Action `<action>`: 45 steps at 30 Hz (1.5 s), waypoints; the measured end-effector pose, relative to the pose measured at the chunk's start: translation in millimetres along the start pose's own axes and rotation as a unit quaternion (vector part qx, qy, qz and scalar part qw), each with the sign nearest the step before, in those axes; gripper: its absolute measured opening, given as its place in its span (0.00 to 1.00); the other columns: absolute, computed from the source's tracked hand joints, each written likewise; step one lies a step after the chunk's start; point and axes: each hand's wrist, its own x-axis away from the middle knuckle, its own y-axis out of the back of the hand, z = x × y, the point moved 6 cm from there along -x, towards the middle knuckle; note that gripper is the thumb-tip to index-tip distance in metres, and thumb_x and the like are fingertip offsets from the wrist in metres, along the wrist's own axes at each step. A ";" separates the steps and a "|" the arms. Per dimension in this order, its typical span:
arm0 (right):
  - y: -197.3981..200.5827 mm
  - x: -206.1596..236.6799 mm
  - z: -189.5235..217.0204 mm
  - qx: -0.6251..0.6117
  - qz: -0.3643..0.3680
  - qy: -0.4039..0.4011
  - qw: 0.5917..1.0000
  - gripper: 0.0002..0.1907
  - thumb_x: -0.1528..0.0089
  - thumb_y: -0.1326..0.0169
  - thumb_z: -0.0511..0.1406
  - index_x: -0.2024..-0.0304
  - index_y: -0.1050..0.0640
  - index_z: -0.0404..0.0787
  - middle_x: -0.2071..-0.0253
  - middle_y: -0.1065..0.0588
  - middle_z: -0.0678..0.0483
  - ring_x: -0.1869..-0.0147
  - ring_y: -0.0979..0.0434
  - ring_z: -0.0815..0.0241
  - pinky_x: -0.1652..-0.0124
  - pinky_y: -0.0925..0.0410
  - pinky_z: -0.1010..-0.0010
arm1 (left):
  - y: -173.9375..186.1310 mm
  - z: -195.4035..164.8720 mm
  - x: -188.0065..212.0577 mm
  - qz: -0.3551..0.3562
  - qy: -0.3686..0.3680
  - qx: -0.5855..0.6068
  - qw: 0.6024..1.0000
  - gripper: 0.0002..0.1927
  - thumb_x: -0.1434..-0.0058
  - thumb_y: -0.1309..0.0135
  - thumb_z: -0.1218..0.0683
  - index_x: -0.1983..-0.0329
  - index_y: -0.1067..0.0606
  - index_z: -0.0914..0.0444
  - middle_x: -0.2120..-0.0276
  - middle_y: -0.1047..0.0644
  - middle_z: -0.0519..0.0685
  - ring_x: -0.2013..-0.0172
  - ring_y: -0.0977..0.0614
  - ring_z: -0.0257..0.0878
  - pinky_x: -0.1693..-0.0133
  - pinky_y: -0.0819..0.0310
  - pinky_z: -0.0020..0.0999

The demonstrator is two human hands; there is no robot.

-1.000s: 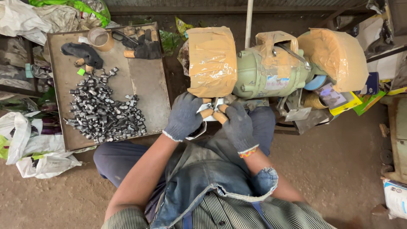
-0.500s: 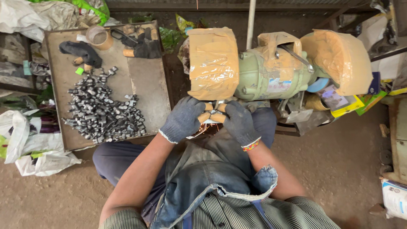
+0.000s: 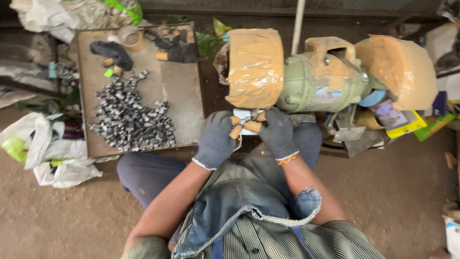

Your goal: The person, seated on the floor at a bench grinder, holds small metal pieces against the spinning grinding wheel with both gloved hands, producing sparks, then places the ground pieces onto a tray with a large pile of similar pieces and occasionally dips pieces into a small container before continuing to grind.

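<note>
Left hand (image 3: 214, 140): grey work glove, fingertips taped tan; my grip is closed on a small pale workpiece (image 3: 246, 117). Right hand (image 3: 278, 133): same glove, beaded wristband; my grip is clamped on the same piece from the other side. Workpiece: held between both hands, just under the taped left wheel guard (image 3: 255, 66) of the green bench grinder (image 3: 318, 82). Its exact kind I cannot tell. Tray (image 3: 184, 103): to my left, carrying a heap of small grey metal parts (image 3: 129, 117).

Grey knit gloves w/ taped fingertips (image 3: 253, 126), beaded wristband (image 3: 287, 159), denim apron, striped shirt.
</note>
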 end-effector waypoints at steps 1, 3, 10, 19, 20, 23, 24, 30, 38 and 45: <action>0.6 3.8 1.5 -0.027 0.002 -0.010 1.000 0.18 0.47 0.30 0.46 0.67 0.20 0.40 0.66 0.23 0.49 0.63 0.21 0.47 0.65 0.30 0.56 | -1.9 2.3 8.4 -0.016 0.032 -0.004 0.999 0.12 0.40 0.39 0.52 0.54 0.22 0.59 0.51 0.24 0.53 0.49 0.24 0.56 0.48 0.31 0.51; 7.9 17.7 15.5 0.010 -0.021 0.058 0.998 0.19 0.46 0.31 0.45 0.65 0.21 0.39 0.65 0.24 0.48 0.62 0.21 0.46 0.64 0.29 0.57 | -2.5 -3.3 26.1 -0.040 -0.016 0.034 0.999 0.14 0.38 0.40 0.53 0.51 0.24 0.61 0.50 0.25 0.54 0.48 0.24 0.56 0.46 0.31 0.50; -3.9 86.2 14.5 0.040 0.055 0.002 0.998 0.13 0.42 0.34 0.42 0.63 0.19 0.41 0.64 0.20 0.51 0.63 0.20 0.50 0.65 0.27 0.61 | -28.0 20.5 53.3 0.245 -0.047 -0.118 0.961 0.23 0.51 0.39 0.52 0.50 0.23 0.60 0.44 0.28 0.55 0.42 0.29 0.55 0.42 0.36 0.49; -8.9 99.6 -1.3 0.028 0.123 -0.087 0.988 0.12 0.42 0.37 0.44 0.63 0.17 0.43 0.62 0.19 0.50 0.58 0.19 0.48 0.60 0.27 0.59 | 54.6 123.4 17.5 0.271 0.094 -0.329 0.900 0.18 0.40 0.51 0.58 0.48 0.23 0.52 0.49 0.22 0.47 0.43 0.26 0.49 0.45 0.34 0.47; -9.0 97.6 -0.5 0.029 0.125 -0.091 0.988 0.13 0.43 0.37 0.44 0.63 0.17 0.43 0.63 0.19 0.50 0.58 0.19 0.48 0.60 0.28 0.59 | 54.6 125.2 16.2 0.291 0.085 -0.338 0.891 0.17 0.39 0.51 0.57 0.48 0.23 0.52 0.50 0.22 0.47 0.43 0.26 0.48 0.46 0.34 0.46; -8.4 91.9 5.0 0.015 0.126 -0.092 0.988 0.14 0.44 0.36 0.44 0.63 0.17 0.42 0.64 0.19 0.48 0.58 0.20 0.46 0.59 0.28 0.58 | 49.9 123.0 10.4 0.335 0.063 -0.353 0.871 0.15 0.37 0.51 0.56 0.48 0.23 0.51 0.52 0.20 0.48 0.44 0.25 0.46 0.47 0.32 0.45; -6.9 89.9 7.5 0.002 0.123 -0.083 0.989 0.13 0.44 0.36 0.44 0.63 0.17 0.42 0.64 0.19 0.48 0.58 0.20 0.46 0.59 0.28 0.58 | 48.2 120.7 6.8 0.335 0.060 -0.350 0.873 0.15 0.37 0.51 0.57 0.48 0.23 0.51 0.52 0.20 0.48 0.44 0.24 0.46 0.47 0.32 0.45; 3.1 89.2 17.4 -0.027 0.116 -0.058 0.991 0.14 0.43 0.37 0.44 0.63 0.17 0.42 0.63 0.19 0.50 0.57 0.20 0.48 0.56 0.28 0.60 | 76.5 133.3 -1.3 0.186 0.150 -0.344 0.908 0.21 0.37 0.47 0.48 0.42 0.25 0.57 0.41 0.27 0.54 0.37 0.32 0.57 0.42 0.39 0.59; 15.6 101.9 -10.7 0.063 0.138 -0.083 0.985 0.12 0.42 0.40 0.43 0.60 0.17 0.46 0.57 0.19 0.53 0.53 0.20 0.50 0.54 0.29 0.60 | 184.7 234.6 35.8 -0.129 0.446 -0.269 0.844 0.47 0.47 0.39 0.36 0.29 0.36 0.65 0.26 0.44 0.64 0.29 0.47 0.70 0.34 0.52 0.66; 32.9 131.8 -48.2 0.069 0.091 -0.267 0.957 0.25 0.45 0.37 0.47 0.51 0.18 0.38 0.56 0.22 0.41 0.54 0.22 0.44 0.54 0.31 0.58 | 204.3 282.1 -5.1 -0.046 0.516 -0.191 0.834 0.51 0.48 0.42 0.26 0.27 0.39 0.56 0.28 0.41 0.63 0.33 0.37 0.67 0.39 0.38 0.61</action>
